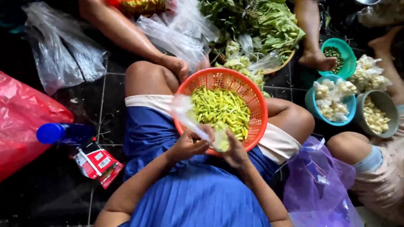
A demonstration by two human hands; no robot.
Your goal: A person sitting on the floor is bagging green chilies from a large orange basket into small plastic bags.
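Observation:
An orange perforated basket (252, 94) rests on my lap, filled with small yellow-green chillies (221, 109). My left hand (189, 145) and my right hand (235, 151) meet at the basket's near rim. Both grip a small clear plastic bag (189, 115) that holds a few chillies at its lower end (221, 143). The bag's open top trails up and to the left over my thigh.
Another person's hand (176, 66) rests by the basket's far side. Leafy greens (261, 21) lie beyond. Teal bowls of white cloves (332, 101) and green peas (334, 52) stand at right. A red bag (21, 122), blue-capped bottle (63, 133), red packet (97, 164) lie at left; purple bag (315, 185) at right.

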